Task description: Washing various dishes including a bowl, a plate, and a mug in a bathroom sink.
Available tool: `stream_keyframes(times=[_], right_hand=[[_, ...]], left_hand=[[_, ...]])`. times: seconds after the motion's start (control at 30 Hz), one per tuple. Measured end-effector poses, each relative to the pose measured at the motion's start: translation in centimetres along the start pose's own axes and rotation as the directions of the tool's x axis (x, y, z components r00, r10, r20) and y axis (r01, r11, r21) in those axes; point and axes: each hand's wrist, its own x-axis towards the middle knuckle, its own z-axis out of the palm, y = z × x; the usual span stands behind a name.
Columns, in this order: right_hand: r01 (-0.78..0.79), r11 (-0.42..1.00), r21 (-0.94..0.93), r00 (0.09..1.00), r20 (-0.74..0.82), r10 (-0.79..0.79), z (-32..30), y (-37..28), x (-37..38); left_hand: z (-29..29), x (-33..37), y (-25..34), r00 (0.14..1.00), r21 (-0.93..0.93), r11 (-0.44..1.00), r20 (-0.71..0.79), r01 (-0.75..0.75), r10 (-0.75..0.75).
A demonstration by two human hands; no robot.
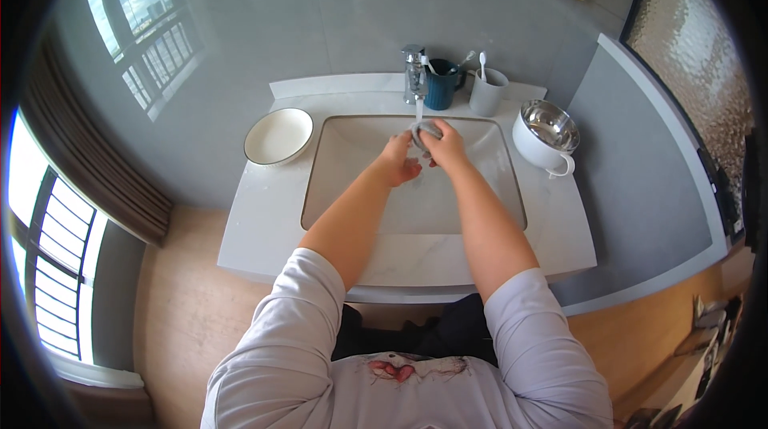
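Both hands are together under the chrome faucet [414, 73], above the white rectangular sink [428, 209]. A thin stream of water [419, 109] runs down onto a grey, bunched-up cloth [427, 135]. My left hand [399, 160] has its fingers curled at the cloth's left and lower side. From the right, my right hand [448, 146] is closed around the same cloth, its thumb side toward the faucet. Some fingertips are hidden behind the cloth and the hands.
A white bowl with a dark rim [278, 138] stands left of the sink. Behind the sink, a dark blue cup [441, 89] and a grey cup [487, 95] hold toothbrushes. On the right sits a white handled pot with a steel inside [546, 139]. A grey partition [640, 165] borders the counter.
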Motion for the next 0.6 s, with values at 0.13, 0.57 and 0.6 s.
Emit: stream_keyframes(times=[0.13,0.57,0.6], right_hand=[[-0.540,0.759,0.364,0.835,0.118,0.537,-1.1,0.5,0.9],[-0.099,0.978,0.181,0.990,0.116,0.079,-0.5,-0.2,0.0],[-0.226,0.950,0.213,0.974,0.061,0.218,-0.6,-1.0,0.3]], left_hand=[[0.9,-1.0,-1.5,0.671,0.701,0.377,0.195,-0.606,0.716],[0.8,-1.0,0.9,0.969,-0.205,0.951,-0.037,0.230,-0.243],[1.4,-1.1,0.5,0.997,-0.047,0.998,-0.069,0.037,-0.041]])
